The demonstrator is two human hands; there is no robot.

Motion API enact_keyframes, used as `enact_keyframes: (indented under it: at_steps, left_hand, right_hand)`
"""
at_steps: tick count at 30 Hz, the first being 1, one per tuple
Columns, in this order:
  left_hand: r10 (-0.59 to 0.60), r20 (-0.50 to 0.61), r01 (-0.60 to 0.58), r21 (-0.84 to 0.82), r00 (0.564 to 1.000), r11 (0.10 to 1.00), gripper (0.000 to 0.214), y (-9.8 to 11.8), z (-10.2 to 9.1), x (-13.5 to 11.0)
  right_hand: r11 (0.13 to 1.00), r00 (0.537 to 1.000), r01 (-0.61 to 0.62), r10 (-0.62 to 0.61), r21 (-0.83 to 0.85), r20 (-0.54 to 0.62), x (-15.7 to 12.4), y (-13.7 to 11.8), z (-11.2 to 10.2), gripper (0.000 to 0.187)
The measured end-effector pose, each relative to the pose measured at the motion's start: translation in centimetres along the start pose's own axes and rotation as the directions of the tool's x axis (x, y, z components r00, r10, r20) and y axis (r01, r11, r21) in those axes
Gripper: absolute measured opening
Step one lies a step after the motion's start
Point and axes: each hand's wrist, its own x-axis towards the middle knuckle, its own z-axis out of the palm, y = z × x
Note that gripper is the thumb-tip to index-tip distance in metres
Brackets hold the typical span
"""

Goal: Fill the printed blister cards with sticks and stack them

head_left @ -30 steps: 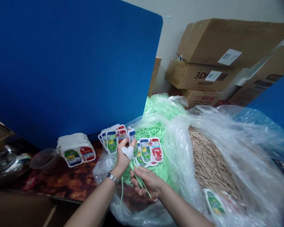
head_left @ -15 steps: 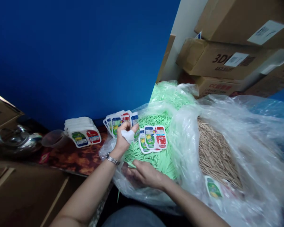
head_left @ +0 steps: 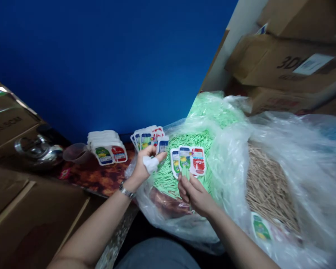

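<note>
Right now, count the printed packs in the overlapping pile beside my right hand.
2 visible: the upper pack lies just beyond your right hand, and the lower pack shows mostly past the upper one's left edge. More may be hidden underneath.

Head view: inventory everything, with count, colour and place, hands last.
Green strips: many, green, centre
Brown sticks: many, brown, right
Plastic wrapping: count unclear, clear, around strips and sticks
Printed packs: several, multicoloured, stacked left, fanned centre, on green strips
Lone pack: one, mostly green, near brown sticks
Tub: one, clear, left
Metal pot: one, silver, far left
Tabletop: one, reddish, left
Panel: one, blue, back
Cartons: several, brown, both sides
Watch: one, silver, left wrist
Lap: one, grey, bottom
Left hand: one, white wrap, holding slim pack
Right hand: one, centre, holding green strips
</note>
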Motion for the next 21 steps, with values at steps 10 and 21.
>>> enact_keyframes:
  at_steps: [10, 21]
  left_hand:
    - [0.052, 0.308, -0.131, 0.243, 0.95, 0.961, 0.028, -0.9, 2.7, -4.8]
    - [0.2, 0.364, -0.312, 0.281, 0.91, 0.908, 0.024, -0.5, 3.7, -5.8]
  right_hand:
    - [0.829, 0.744, 0.534, -0.366, 0.168, -0.559, 2.0, -9.0, 0.6, 0.031]
    - [0.709, 0.624, 0.692, -0.681, -0.132, -0.384, 2.2, -7.6, 1.4, 0.016]
